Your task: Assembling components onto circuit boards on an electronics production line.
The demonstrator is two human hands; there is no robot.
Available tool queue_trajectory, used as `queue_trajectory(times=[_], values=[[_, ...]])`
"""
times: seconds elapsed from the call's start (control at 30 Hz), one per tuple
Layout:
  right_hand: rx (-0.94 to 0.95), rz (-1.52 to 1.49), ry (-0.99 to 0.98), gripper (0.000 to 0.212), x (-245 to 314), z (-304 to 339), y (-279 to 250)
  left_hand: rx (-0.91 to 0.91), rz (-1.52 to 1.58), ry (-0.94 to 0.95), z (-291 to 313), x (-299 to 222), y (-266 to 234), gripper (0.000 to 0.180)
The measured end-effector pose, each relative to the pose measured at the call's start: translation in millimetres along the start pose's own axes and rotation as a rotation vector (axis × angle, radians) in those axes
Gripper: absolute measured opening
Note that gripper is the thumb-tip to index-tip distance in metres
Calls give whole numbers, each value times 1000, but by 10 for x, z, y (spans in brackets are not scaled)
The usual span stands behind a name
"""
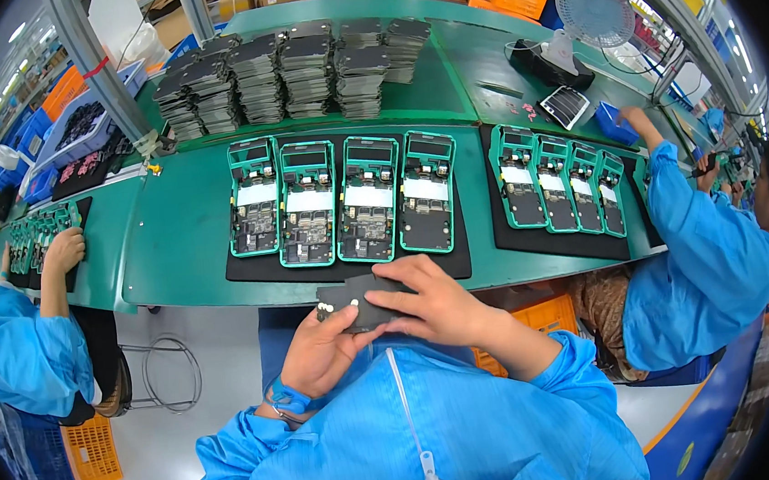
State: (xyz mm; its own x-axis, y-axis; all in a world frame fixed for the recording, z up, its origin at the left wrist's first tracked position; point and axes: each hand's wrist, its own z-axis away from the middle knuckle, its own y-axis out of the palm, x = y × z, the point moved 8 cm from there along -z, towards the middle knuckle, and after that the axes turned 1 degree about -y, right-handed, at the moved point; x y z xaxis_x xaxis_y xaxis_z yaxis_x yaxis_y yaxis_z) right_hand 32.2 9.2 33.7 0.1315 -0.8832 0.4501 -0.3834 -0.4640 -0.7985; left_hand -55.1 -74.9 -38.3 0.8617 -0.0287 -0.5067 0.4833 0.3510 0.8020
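Possibly, the thin dark-grey flat panel point(342, 293), at six o'clock, slips if the left hand point(321, 351), pinching its left end beneath the thumb, loosens; the right hand point(436, 304) lays slightly parted fingers across it. At ten o'clock, a pale-blue plastic bin point(73, 155) holds black pieces; at two, a small deep-blue plastic box point(611, 129) (contents unclear).

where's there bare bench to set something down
Roomy: green bench left of the middle mat, before the stacked dark plates. A narrow strip parts that mat from the right mat. Crowded: both mats, under green-framed devices, and the stacks.
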Motion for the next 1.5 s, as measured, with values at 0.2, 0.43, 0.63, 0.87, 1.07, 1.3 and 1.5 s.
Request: queue_trajectory(times=[0.2,0.43,0.63,0.87,1.07,1.3,1.5], values=[[-157,240,133,45,-325,-248,-194,-35,50,65,31,-106,-91,41],[-28,356,124,41,-458,-395,31,22,151,38,101,-135,-73,49],[22,417,126,48,-333,-386,6,37,119,73,138,-191,-160,45],[99,-43,-104,60,82,-462,208,-68,14,137,173,-260,-271,36],[-37,102,33,49,-109,-723,78,-75,15,233,270,-452,-305,39],[-23,329,-10,42,-139,-1010,373,24,199,186,438,-445,-375,45],[62,429,17,48,-109,-967,426,-33,110,259,541,-515,-524,43]])
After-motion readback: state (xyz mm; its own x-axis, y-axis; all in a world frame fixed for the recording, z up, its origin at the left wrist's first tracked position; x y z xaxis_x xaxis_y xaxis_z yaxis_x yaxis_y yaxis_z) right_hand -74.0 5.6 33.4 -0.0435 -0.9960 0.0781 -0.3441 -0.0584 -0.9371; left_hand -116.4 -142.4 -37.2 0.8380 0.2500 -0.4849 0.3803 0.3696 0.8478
